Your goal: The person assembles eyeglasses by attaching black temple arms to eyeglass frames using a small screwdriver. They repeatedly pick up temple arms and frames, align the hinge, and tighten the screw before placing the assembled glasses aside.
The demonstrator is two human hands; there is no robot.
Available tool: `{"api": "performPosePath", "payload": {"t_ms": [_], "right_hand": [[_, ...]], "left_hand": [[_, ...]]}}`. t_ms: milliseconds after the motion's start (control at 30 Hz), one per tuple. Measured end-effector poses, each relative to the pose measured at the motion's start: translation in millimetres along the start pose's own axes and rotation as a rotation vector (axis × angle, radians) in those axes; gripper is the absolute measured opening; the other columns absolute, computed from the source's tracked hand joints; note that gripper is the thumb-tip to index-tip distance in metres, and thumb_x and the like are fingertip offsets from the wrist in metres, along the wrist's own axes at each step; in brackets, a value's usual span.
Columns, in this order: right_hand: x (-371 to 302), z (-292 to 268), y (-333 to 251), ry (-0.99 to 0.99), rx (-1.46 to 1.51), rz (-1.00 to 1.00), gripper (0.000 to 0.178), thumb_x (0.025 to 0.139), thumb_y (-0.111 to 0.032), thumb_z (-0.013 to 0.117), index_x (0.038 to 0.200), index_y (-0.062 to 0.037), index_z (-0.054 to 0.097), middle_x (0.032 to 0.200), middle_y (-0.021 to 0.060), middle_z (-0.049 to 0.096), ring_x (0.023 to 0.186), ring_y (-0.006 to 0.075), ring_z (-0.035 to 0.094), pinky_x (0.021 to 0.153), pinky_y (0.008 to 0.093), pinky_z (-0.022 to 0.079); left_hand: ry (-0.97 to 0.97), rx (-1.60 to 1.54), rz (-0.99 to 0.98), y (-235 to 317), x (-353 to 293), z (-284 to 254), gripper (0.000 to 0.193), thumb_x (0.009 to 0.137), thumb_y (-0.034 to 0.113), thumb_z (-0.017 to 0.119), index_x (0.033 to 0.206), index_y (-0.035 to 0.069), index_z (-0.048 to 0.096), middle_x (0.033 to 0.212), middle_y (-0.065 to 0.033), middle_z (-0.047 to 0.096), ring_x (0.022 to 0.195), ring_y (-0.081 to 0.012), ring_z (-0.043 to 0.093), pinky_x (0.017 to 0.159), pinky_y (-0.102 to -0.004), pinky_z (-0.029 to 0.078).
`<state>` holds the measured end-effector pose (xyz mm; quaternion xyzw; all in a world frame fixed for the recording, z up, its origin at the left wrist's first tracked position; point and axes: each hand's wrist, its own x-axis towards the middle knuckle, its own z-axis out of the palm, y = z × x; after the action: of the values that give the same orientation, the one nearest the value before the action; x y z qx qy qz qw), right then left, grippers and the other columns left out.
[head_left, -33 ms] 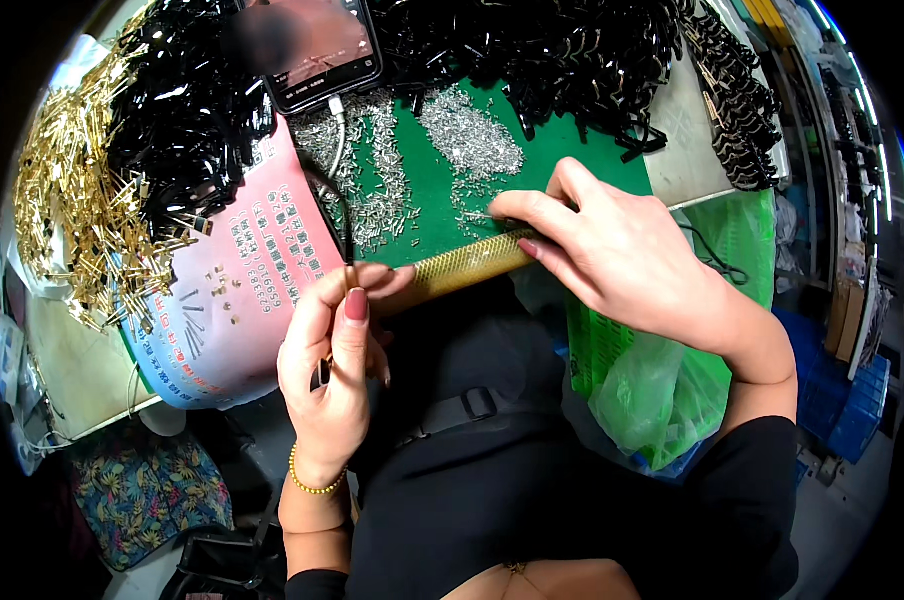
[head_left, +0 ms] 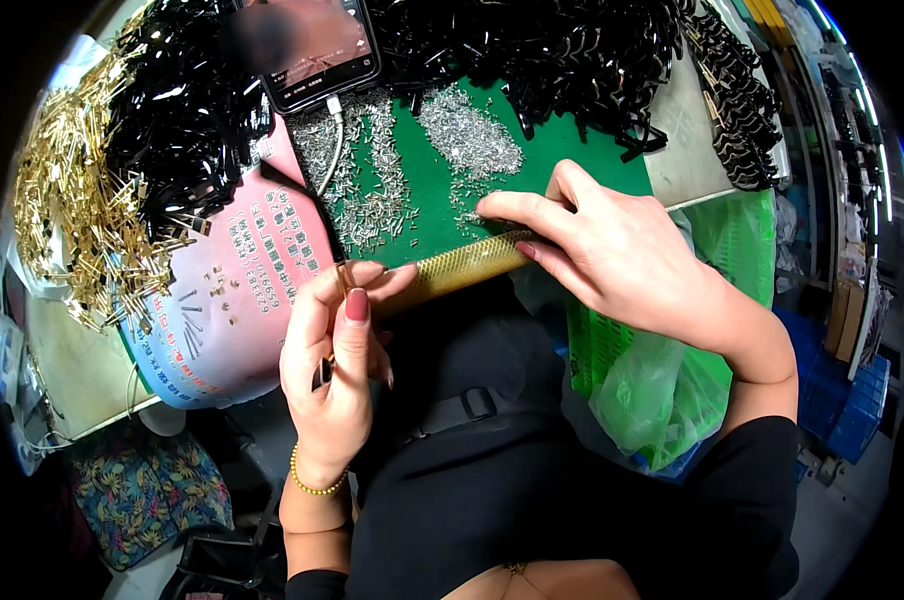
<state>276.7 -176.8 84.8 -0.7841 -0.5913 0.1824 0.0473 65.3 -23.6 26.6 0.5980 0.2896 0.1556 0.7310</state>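
My left hand (head_left: 327, 350) is closed, thumb and forefinger pinching the end of a slim black strip (head_left: 312, 200) that looks like an eyeglass temple. The strip points up and leftward over the pink sheet's edge. At the right, my right hand (head_left: 612, 240) has its forefinger stretched toward loose silver pins (head_left: 472, 140) on the green mat (head_left: 562, 160), its thumb lower down and apart. Both hands are by a gold mesh-patterned bar (head_left: 462, 265) along the near table edge. Whether a pin sits under the right fingertip cannot be made out.
Heaps of black strips (head_left: 182, 110) and gold metal pieces (head_left: 82, 200) lie at left; more black strips (head_left: 562, 60) lie at the back. A phone (head_left: 322, 50) with a white cable stands there. The printed pink sheet (head_left: 242, 250) covers the left side. A green plastic bag (head_left: 662, 400) hangs at right.
The black strip in my left hand has tilted further left. My right forefinger has shifted slightly left over the pins.
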Motion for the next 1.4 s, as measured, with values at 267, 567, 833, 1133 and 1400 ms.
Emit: {"api": "performPosePath", "payload": {"t_ms": [267,567,833,1133,1400], "right_hand": [[0.2,3.5,5.7,-0.02,-0.037,-0.013,0.047,0.091,-0.012,0.064,0.137,-0.0239,0.057,0.093,0.013,0.052,0.073,0.0273,0.066,0.055,0.0383,0.053],[5.2,8.3,8.4,-0.007,-0.004,-0.032,0.045,0.091,-0.012,0.062,0.135,-0.0227,0.058,0.094,0.0173,0.054,0.066,0.0315,0.066,0.054,0.0407,0.053],[6.4,6.8,5.4,-0.033,-0.03,0.0,0.047,0.093,-0.012,0.064,0.137,-0.0257,0.056,0.09,0.0122,0.052,0.069,0.0284,0.064,0.056,0.0396,0.052],[12.5,-1.1,-1.8,-0.134,0.172,-0.011,0.049,0.097,-0.014,0.055,0.144,-0.0263,0.047,0.098,0.019,0.059,0.068,0.0349,0.068,0.059,0.0438,0.055],[29.5,-25.7,-33.2,-0.591,1.266,0.362,0.052,0.104,-0.012,0.043,0.154,-0.0156,0.03,0.094,0.0021,0.053,0.065,0.0087,0.062,0.056,0.0242,0.055]], "left_hand": [[-0.169,0.021,-0.042,6.2,17.8,23.5,0.021,0.11,0.014,0.044,0.123,0.0,0.053,0.123,-0.0149,0.07,0.059,-0.0044,0.056,0.057,-0.0222,0.052],[-0.044,0.07,-0.018,8.4,8.8,16.2,0.023,0.11,0.018,0.046,0.116,-0.001,0.057,0.116,-0.02,0.072,0.054,-0.0055,0.054,0.054,-0.0211,0.05],[-0.009,0.061,0.01,-1.8,1.8,1.4,0.024,0.109,0.015,0.048,0.116,-0.005,0.06,0.104,-0.0161,0.076,0.057,-0.0058,0.058,0.055,-0.0229,0.053],[0.004,0.351,0.096,-3.7,8.8,6.0,0.023,0.105,0.009,0.056,0.123,-0.003,0.064,0.091,-0.0107,0.076,0.075,-0.0135,0.073,0.062,-0.0258,0.056],[0.049,0.528,0.305,-10.0,12.1,8.4,0.023,0.1,0.002,0.061,0.121,-0.002,0.065,0.088,-0.0115,0.076,0.078,-0.0219,0.076,0.069,-0.0302,0.057]]}}
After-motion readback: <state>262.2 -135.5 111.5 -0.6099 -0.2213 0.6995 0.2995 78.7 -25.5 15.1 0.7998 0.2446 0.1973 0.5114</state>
